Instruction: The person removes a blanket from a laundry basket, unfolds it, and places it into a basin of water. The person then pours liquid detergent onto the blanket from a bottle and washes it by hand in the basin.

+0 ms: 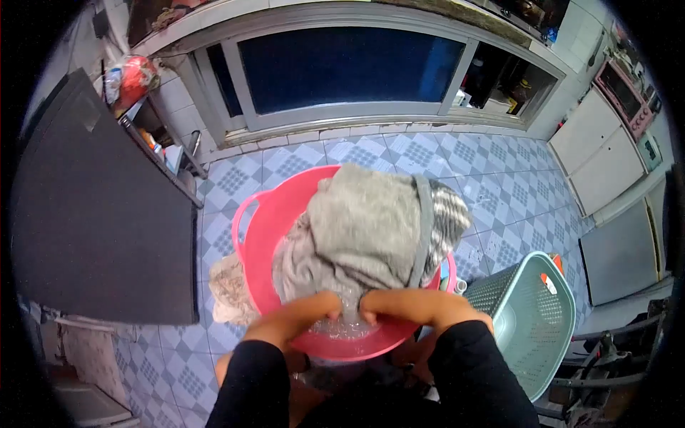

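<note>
A large pink tub (278, 214) stands on the tiled floor with a soaked grey fabric (367, 221) heaped in it. The fabric has a grey edge band and a striped patterned part at its right. Sudsy water (342, 327) shows at the near side of the tub. My left hand (330, 305) reaches down into the suds at the fabric's lower edge, its fingers mostly hidden. Close beside it on the right, my right hand (369, 307) is also dipped at the wet fabric, fingers hidden by water and cloth.
A green perforated basket (531, 321) stands at the right of the tub. A pale crumpled cloth (232, 289) lies on the floor at the left. A dark panel (107, 207) stands far left. Cabinets (603, 153) are at the right, and a low window (349, 68) is ahead.
</note>
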`<action>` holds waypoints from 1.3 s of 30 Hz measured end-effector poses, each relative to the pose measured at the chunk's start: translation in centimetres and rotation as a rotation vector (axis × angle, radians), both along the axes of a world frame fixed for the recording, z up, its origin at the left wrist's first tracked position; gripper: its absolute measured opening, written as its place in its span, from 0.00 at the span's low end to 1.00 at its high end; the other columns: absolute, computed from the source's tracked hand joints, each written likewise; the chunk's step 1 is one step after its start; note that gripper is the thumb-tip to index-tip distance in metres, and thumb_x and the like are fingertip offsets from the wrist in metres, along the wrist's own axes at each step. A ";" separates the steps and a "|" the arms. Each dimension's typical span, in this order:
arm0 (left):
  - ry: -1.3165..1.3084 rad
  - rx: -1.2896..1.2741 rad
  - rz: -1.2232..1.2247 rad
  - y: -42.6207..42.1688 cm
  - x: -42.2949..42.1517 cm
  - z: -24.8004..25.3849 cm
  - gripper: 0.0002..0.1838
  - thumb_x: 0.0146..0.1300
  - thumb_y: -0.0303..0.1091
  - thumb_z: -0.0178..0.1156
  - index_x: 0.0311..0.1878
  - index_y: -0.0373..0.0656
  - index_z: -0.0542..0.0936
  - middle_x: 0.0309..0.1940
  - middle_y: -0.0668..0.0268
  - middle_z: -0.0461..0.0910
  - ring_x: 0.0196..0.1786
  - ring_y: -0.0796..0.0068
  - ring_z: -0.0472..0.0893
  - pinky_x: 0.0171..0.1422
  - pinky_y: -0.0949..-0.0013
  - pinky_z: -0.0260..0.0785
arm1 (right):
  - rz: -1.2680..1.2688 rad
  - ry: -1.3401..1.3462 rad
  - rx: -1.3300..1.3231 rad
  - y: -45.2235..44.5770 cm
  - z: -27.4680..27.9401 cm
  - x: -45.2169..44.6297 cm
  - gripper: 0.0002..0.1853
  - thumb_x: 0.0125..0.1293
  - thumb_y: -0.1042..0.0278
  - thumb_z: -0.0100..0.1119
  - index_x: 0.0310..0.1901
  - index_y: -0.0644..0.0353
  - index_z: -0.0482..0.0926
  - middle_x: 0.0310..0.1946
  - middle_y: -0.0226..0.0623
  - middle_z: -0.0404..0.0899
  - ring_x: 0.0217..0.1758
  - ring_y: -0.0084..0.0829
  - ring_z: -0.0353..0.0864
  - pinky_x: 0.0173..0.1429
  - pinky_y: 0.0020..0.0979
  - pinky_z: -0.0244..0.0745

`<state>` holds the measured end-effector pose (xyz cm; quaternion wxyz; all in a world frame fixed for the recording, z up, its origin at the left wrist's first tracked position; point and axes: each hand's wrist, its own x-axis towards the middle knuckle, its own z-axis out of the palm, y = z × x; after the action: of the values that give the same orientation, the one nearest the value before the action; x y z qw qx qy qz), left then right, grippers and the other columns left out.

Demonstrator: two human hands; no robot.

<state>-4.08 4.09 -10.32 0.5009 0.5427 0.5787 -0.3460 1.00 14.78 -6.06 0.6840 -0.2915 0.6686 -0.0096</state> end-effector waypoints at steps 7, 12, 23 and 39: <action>-0.010 0.268 0.387 -1.4 -3.9 11.6 0.22 0.45 0.46 0.59 0.41 0.40 0.80 0.37 0.59 0.80 0.39 0.64 0.79 0.43 0.63 0.71 | -0.335 0.484 -0.101 1.7 10.5 -0.6 0.20 0.53 0.52 0.56 0.40 0.60 0.78 0.33 0.42 0.80 0.35 0.40 0.77 0.42 0.39 0.71; 0.548 0.995 0.709 -1.1 -5.2 22.4 0.22 0.46 0.47 0.61 0.37 0.37 0.79 0.37 0.49 0.78 0.42 0.57 0.79 0.44 0.59 0.70 | -0.623 1.127 0.001 2.5 21.7 -2.2 0.17 0.51 0.55 0.58 0.40 0.57 0.78 0.36 0.42 0.79 0.40 0.40 0.78 0.43 0.40 0.71; 0.109 0.750 0.489 -0.6 -2.5 17.8 0.28 0.40 0.55 0.65 0.34 0.38 0.80 0.30 0.52 0.79 0.36 0.57 0.79 0.41 0.61 0.71 | -0.504 0.760 0.177 2.6 14.8 -0.2 0.45 0.36 0.50 0.69 0.60 0.53 0.62 0.53 0.47 0.69 0.57 0.44 0.68 0.56 0.42 0.66; 0.120 -0.016 0.267 1.6 1.0 3.2 0.26 0.39 0.50 0.67 0.42 0.45 0.80 0.44 0.58 0.78 0.45 0.60 0.78 0.50 0.62 0.69 | -0.659 0.248 -0.267 1.0 -4.3 0.4 0.30 0.37 0.66 0.64 0.49 0.53 0.75 0.42 0.42 0.78 0.49 0.36 0.75 0.51 0.34 0.68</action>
<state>-3.07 5.66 -7.17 0.5114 0.4352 0.6718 -0.3126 1.37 15.76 -10.35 0.5140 -0.1463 0.7972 -0.2810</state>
